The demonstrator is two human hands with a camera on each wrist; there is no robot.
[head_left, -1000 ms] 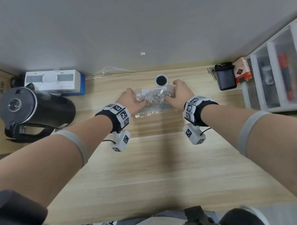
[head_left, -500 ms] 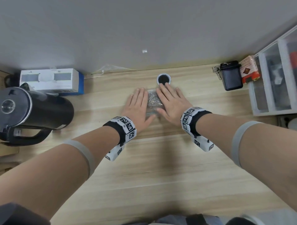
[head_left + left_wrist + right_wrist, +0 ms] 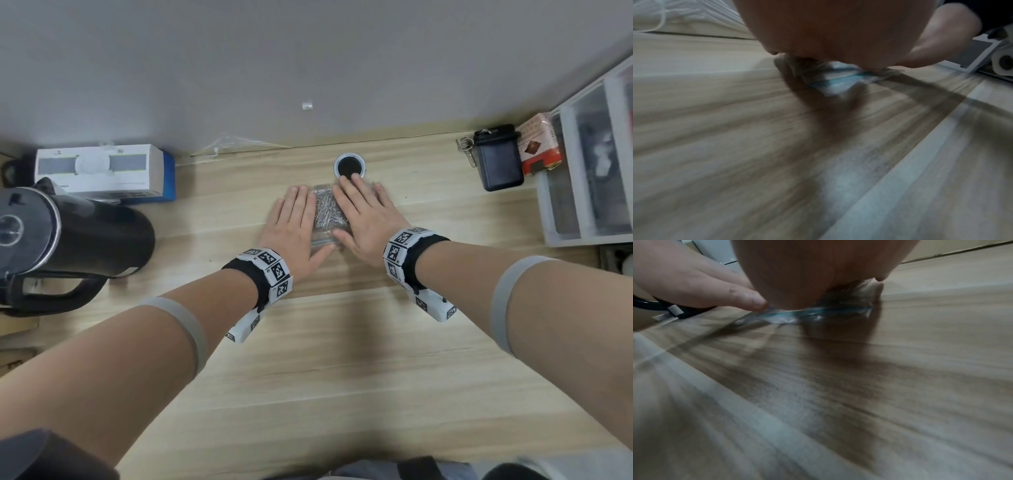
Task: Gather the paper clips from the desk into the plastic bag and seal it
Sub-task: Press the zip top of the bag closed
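A clear plastic bag full of silver paper clips lies flat on the wooden desk near the back. My left hand lies palm down on the bag's left side, fingers straight. Over the right side my right hand presses flat, also with straight fingers. Both wrist views show a palm on the bag's blue zip strip, and the bag's middle is hidden under the hands. I see no loose clips on the desk.
A black kettle and a white-and-blue box sit at the left. A round cable hole is just behind the bag. A black pouch, a red carton and plastic drawers stand at the right.
A second ago both hands gripped the bag's ends with curled fingers. They have since flattened palm down on top of it and stayed there, with the wrists lowered toward the desk.
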